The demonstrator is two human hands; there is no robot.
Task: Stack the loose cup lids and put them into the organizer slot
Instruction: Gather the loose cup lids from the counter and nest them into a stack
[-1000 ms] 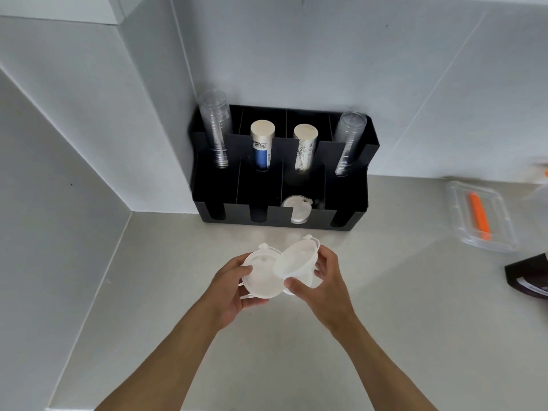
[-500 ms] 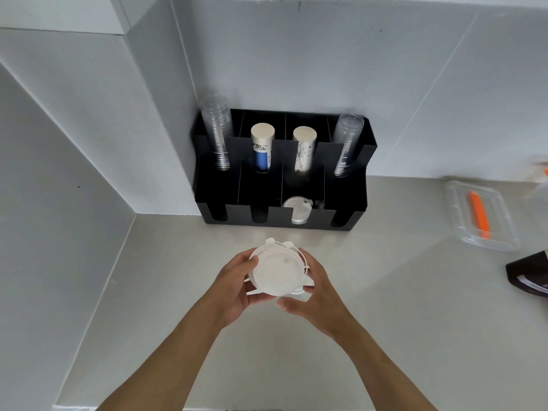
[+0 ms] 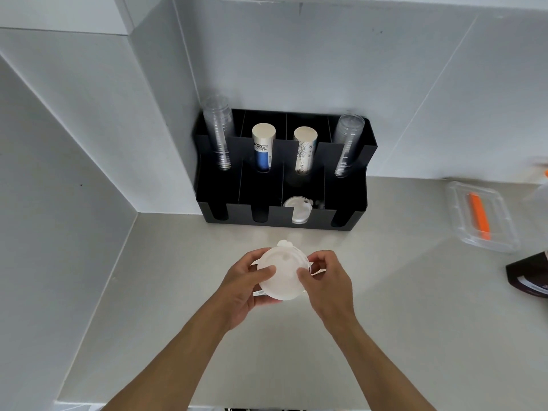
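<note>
A stack of white translucent cup lids (image 3: 284,271) is held above the counter between both hands. My left hand (image 3: 241,287) grips its left rim, thumb on top. My right hand (image 3: 327,280) grips its right rim, thumb pressing on the top lid. The black organizer (image 3: 345,215) stands against the wall just beyond the hands. Its third front slot from the left holds more white lids (image 3: 298,209). The other front slots look dark inside.
The organizer's back row holds two clear cup stacks (image 3: 219,132) (image 3: 347,143) and two paper cup stacks (image 3: 262,146). A clear lidded box with an orange item (image 3: 479,216) sits on the right; a dark package (image 3: 530,277) lies at the right edge. Walls close the left corner.
One second ago the right hand held a lid tilted and apart from the left hand's lids; now all lids sit in one stack, gripped by both hands.
</note>
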